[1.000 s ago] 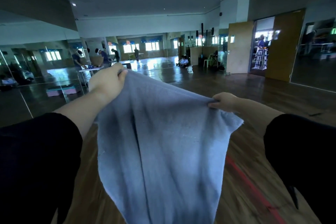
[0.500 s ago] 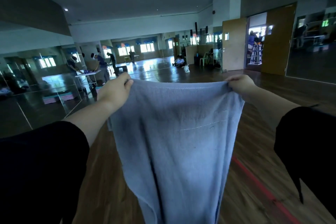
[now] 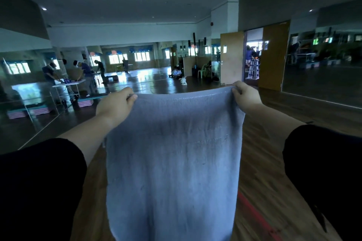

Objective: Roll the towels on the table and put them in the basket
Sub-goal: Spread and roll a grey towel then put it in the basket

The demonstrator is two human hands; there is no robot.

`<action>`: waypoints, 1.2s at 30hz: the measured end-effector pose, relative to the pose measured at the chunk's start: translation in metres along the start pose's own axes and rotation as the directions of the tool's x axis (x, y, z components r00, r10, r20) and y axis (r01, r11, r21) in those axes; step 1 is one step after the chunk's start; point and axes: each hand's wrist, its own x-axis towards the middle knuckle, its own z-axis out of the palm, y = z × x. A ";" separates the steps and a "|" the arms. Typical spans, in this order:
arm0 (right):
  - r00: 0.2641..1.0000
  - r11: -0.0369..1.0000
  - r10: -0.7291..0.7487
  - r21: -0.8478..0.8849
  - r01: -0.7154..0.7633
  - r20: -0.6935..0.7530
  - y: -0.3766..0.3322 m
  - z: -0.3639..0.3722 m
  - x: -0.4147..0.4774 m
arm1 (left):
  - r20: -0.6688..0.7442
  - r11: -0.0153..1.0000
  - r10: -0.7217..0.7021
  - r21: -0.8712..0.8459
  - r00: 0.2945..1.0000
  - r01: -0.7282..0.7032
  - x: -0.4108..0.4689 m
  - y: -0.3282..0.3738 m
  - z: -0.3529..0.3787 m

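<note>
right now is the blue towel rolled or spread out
Spread out: the blue towel hangs flat, its top corners pinched by the left hand and right hand.

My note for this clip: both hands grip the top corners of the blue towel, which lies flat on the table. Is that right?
Not quite. The left hand and right hand do grip the top corners of the blue towel, but it lies on no table: the head view shows it hanging down from them, over the wooden floor.
</note>
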 end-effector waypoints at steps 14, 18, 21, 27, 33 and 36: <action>0.977 0.970 0.148 0.216 -0.112 -0.156 0.049 -0.103 0.090 | -0.186 0.968 -0.019 -0.249 0.982 -0.029 0.087 0.124 0.017; 0.960 0.972 0.120 0.226 -0.063 -0.251 0.064 -0.149 0.092 | -0.207 0.945 0.035 -0.312 0.978 -0.100 0.088 0.159 0.008; 0.948 0.969 0.120 0.242 -0.047 -0.296 0.075 -0.177 0.086 | -0.207 0.924 0.066 -0.357 0.976 -0.138 0.084 0.186 0.005; 0.912 0.963 0.184 0.251 -0.094 -0.366 0.108 -0.230 0.067 | -0.215 0.890 0.168 -0.386 0.962 -0.242 0.070 0.248 0.008; 0.872 0.948 0.260 0.281 -0.149 -0.415 0.148 -0.294 0.030 | -0.211 0.835 0.250 -0.447 0.945 -0.321 0.036 0.315 0.005; 0.867 0.946 0.271 0.280 -0.161 -0.419 0.164 -0.329 -0.004 | -0.200 0.825 0.278 -0.450 0.939 -0.341 0.010 0.345 -0.005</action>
